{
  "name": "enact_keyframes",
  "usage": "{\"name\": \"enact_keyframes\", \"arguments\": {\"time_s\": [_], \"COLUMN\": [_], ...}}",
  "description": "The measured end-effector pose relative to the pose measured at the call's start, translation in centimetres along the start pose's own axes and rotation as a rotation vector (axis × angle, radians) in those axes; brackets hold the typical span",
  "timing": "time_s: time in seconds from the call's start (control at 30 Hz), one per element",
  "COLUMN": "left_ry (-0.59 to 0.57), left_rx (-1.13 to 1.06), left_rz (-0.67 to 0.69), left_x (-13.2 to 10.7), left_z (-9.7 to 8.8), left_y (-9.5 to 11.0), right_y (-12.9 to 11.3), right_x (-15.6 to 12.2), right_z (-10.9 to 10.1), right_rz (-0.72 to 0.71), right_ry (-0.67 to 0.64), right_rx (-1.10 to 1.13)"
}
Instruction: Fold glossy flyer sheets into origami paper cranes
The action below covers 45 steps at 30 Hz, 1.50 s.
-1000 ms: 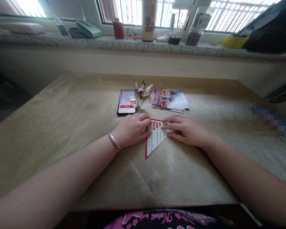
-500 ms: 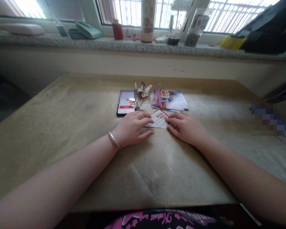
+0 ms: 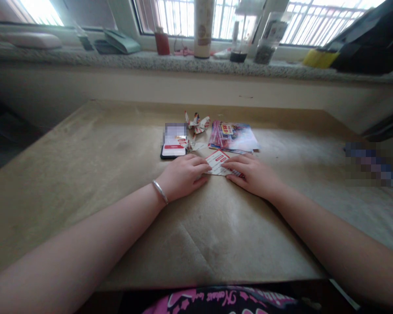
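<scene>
A folded white and red printed paper [image 3: 218,162] lies flat on the tan table [image 3: 94,165] between my hands. My left hand [image 3: 183,175], with a silver bangle on the wrist, rests palm down with its fingers stretched onto the paper's left edge. My right hand [image 3: 252,174] lies flat on the paper's right part, fingers pressing it down. Most of the paper is covered by my fingers.
Just beyond the paper lie a phone [image 3: 174,146], small folded paper figures [image 3: 198,123] and a stack of colourful leaflets [image 3: 233,137]. A stone windowsill [image 3: 170,63] behind holds a bottle [image 3: 203,27], a red cup and other clutter.
A second ago the paper was a longer triangle pointing toward me. Its near point has been folded away from me, and both hands have shifted slightly forward onto the shorter shape.
</scene>
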<state>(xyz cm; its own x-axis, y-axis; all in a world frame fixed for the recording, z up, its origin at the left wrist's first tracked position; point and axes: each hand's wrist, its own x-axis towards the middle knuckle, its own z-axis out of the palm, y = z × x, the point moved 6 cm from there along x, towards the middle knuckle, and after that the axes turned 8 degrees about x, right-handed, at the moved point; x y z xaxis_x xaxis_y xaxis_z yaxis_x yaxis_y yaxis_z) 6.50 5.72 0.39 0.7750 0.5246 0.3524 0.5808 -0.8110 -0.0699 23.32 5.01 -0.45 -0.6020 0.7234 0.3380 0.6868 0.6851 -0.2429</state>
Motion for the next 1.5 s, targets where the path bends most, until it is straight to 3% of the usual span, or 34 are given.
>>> {"name": "enact_keyframes", "arguments": {"time_s": [0.27,0.4,0.67,0.87,1.2,1.5], "left_ry": [-0.079,-0.05,0.039,0.062,0.155,0.147], "left_rx": [0.226,0.319,0.298,0.291,0.214,0.196], "left_rz": [0.093,0.019,-0.058,-0.046,-0.05,-0.043], "left_x": [0.5,0.5,0.5,0.4,0.4,0.5], "left_z": [0.4,-0.4,-1.0,-1.4,-1.3,-1.3], "left_y": [0.6,0.6,0.5,0.9,1.3,1.4], "right_y": [-0.7,-1.4,-3.0,-4.0,-4.0,-3.5], "right_x": [0.5,0.5,1.2,2.3,2.3,2.3], "right_z": [0.0,-0.2,-0.6,-0.7,-0.1,0.2], "right_rz": [-0.021,0.019,0.107,-0.002,0.004,-0.077], "right_ry": [-0.003,-0.005,0.098,0.132,0.154,0.157], "right_rx": [0.019,-0.016,-0.084,-0.13,0.014,-0.003]}}
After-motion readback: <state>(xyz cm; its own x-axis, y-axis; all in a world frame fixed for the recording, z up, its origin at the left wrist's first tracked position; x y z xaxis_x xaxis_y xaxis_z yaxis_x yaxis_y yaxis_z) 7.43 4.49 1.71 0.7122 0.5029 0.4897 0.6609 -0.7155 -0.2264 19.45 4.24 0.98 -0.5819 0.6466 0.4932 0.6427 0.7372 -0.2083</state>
